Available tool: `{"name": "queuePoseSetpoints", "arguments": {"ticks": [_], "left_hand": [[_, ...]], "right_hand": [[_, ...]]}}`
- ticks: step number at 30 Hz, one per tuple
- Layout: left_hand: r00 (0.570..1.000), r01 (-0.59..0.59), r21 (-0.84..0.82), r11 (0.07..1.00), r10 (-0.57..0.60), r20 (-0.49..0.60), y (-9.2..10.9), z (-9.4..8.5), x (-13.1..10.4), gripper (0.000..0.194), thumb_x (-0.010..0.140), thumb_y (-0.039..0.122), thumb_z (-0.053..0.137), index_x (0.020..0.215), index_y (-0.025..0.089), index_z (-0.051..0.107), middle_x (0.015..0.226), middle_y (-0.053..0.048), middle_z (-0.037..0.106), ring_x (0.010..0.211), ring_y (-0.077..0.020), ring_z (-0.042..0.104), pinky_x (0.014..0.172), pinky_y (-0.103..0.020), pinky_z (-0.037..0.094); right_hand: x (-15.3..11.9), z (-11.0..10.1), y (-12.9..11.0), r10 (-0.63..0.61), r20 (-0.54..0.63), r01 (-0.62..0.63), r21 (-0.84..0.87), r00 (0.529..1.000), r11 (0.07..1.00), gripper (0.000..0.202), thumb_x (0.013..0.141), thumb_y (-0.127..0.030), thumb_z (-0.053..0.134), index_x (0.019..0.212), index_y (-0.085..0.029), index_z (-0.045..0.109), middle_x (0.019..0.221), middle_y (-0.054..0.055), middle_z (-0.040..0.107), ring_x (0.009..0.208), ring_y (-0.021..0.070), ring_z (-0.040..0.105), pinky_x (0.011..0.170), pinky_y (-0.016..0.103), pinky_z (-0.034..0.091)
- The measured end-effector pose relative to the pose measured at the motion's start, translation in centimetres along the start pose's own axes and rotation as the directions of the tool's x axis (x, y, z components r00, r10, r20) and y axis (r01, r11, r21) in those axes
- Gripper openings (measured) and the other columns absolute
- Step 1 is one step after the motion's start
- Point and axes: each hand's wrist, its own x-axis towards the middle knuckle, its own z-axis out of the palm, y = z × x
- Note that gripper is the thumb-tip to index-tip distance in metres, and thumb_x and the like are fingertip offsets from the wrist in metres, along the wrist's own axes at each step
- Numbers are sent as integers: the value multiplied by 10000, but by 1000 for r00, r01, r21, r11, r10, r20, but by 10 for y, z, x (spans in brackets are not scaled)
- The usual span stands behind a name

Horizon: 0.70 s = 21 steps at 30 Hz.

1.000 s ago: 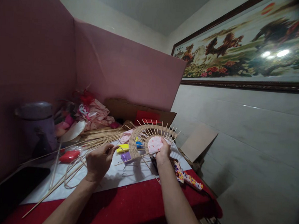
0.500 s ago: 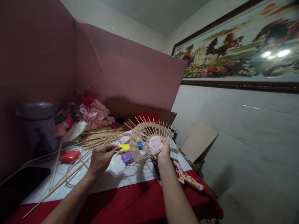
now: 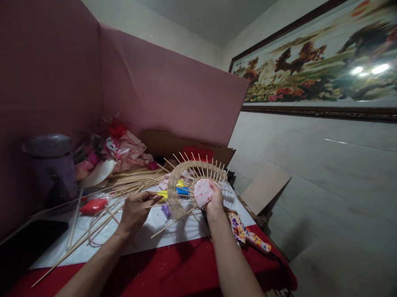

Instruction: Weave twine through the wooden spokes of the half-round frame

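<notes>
Red cloth: dark red cloth (image 3: 165, 271) covers the near side of the worktop, with a white sheet (image 3: 144, 234) lying over it further in.
Dark slab: flat black thing (image 3: 30, 241) at the near left, too dim to say what.
Left hand: the left hand (image 3: 135, 211) has thumb and fingers pinched together right by the stick ends on the fan's left side. Can't tell if it's got a strand or a stick in there, too small.
Right hand: the right hand (image 3: 215, 200) is gripping the fan at its round middle, thumb on the front.
Woven fan: the woven fan (image 3: 174, 187) is held up over the white sheet, bare sticks poking out around a curved woven band, with a spotted pink patch (image 3: 202, 192) at the center.
Floral thing: patterned handle-like thing (image 3: 258, 242) just right of the right forearm.
Packets: red packet (image 3: 94, 206) left of the left hand; yellow packet (image 3: 163, 194), blue packet (image 3: 183, 190) and purple packet (image 3: 166, 211) show behind or beside the fan.
Loose sticks: a messy bunch of loose sticks (image 3: 130, 181) behind the left hand.
Flask: purple flask (image 3: 52, 172) off left.
Back: pink fabric heap (image 3: 133, 149), then brown cardboard (image 3: 159, 144) against a pink panel (image 3: 171, 89).
Wall: big framed horse picture (image 3: 289, 69) up on the right.
</notes>
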Motion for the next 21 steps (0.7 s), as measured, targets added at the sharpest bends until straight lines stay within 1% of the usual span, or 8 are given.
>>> {"name": "queuePoseSetpoints", "arguments": {"ticks": [3, 6, 9, 12, 14, 17, 19, 21], "left_hand": [[1000, -1, -18, 1000, 1, 9, -2, 0, 1, 251, 684, 413, 660, 773, 189, 729, 751, -40, 731, 700, -189, 657, 614, -254, 479], [999, -54, 27, 998, 54, 1, -3, -2, 2, 248, 704, 416, 639, 758, 190, 725, 751, -45, 729, 706, -190, 655, 613, -251, 470], [991, -123, 133, 984, 128, -37, -2, -7, 2, 232, 727, 407, 616, 757, 200, 718, 725, -31, 723, 679, -172, 644, 589, -233, 443], [981, -149, 281, 948, 179, -82, -1, -13, 3, 195, 734, 380, 615, 758, 213, 713, 669, -9, 707, 625, -148, 624, 551, -212, 404], [967, -188, 356, 916, 236, -99, 0, -16, 3, 171, 731, 363, 624, 755, 217, 709, 655, -3, 701, 609, -139, 617, 544, -205, 387], [929, -263, 469, 843, 353, -112, -1, -18, 5, 167, 742, 356, 620, 719, 212, 702, 633, -9, 693, 590, -144, 615, 543, -214, 370], [905, -301, 519, 800, 411, -109, -2, -19, 6, 190, 758, 362, 607, 692, 206, 694, 612, -13, 684, 579, -148, 613, 542, -222, 361], [893, -322, 533, 782, 438, -102, -3, -20, 7, 206, 769, 371, 598, 687, 203, 686, 606, -10, 676, 581, -147, 612, 550, -221, 360]], "right_hand": [[-1, 0, 0, 12, 24, -11, -16, 1000, 1000, 56, 702, -193, 555, 674, -145, 559, 564, 15, 651, 521, 158, 631, 608, 302, 539], [0, -1, 0, 8, 41, -7, -36, 999, 999, 49, 697, -190, 570, 678, -148, 553, 573, 8, 655, 522, 149, 631, 635, 303, 541], [2, -3, 0, 10, 48, -7, -64, 999, 998, 55, 692, -190, 584, 670, -153, 550, 573, 4, 657, 532, 157, 639, 642, 310, 545], [5, -4, 0, 34, 36, -31, -89, 999, 996, 59, 709, -169, 558, 655, -148, 548, 552, 15, 656, 526, 171, 644, 630, 324, 550], [7, -6, 0, 51, 16, -49, -98, 999, 994, 84, 724, -141, 528, 641, -147, 541, 529, 19, 652, 505, 167, 640, 627, 323, 553], [10, -9, -1, 63, 0, -63, -115, 998, 991, 100, 725, -109, 515, 636, -150, 535, 504, 16, 646, 500, 165, 642, 625, 316, 556], [13, -12, -1, 68, 13, -66, -132, 998, 989, 91, 714, -100, 523, 639, -151, 536, 497, 16, 644, 505, 172, 646, 618, 321, 559], [16, -15, -1, 68, 47, -60, -150, 997, 987, 89, 706, -96, 528, 639, -154, 533, 486, 15, 640, 496, 177, 644, 605, 328, 560]]}}
